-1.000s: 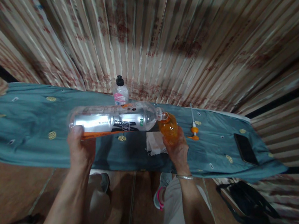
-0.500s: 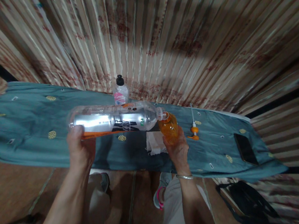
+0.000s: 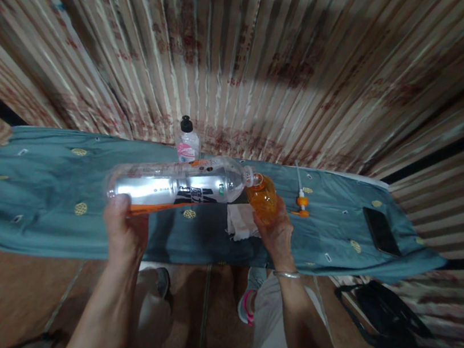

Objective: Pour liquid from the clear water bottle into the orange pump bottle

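Observation:
My left hand (image 3: 125, 228) is closed round the base end of a large clear plastic bottle (image 3: 182, 185) with a silver and orange label. The bottle lies nearly level in the air, its uncapped neck pointing right. My right hand (image 3: 276, 232) grips a smaller orange bottle (image 3: 263, 200), tilted so that its mouth meets the clear bottle's neck. Whether one mouth sits inside the other I cannot tell. An orange pump top (image 3: 303, 203) with a thin tube lies on the table to the right. Below the bottles is a folded pale cloth (image 3: 241, 222).
A teal patterned cloth covers the long table (image 3: 52, 189). At its back stands a clear bottle with a black cap (image 3: 188, 143). A dark phone (image 3: 380, 230) lies at the right. Curtains (image 3: 238, 65) hang behind, and a black bag (image 3: 387, 317) is at the lower right.

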Available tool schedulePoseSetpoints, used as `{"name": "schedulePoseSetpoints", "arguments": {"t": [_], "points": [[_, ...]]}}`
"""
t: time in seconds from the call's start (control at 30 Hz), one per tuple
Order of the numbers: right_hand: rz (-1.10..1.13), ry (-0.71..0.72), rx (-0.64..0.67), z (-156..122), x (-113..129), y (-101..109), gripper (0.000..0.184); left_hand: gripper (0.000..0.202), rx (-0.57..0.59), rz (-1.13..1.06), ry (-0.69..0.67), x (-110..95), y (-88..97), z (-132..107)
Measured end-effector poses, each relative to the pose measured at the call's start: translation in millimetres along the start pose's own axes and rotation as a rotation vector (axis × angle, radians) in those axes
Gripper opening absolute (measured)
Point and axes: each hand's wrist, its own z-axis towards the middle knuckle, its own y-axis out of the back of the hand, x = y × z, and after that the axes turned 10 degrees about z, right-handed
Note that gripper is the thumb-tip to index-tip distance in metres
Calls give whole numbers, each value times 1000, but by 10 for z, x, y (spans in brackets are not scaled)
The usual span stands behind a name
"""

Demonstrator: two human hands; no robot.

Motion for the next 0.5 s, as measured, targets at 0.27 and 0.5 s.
{"name": "schedulePoseSetpoints", "arguments": {"t": [0.27,0.5], "points": [[3,-7,9,-6,-6,1,74,54,-4,-27,9,-17,-16,-2],[13,0,35,3,-5,12,72,56,-10,5,2,-14,-10,-4]]}}
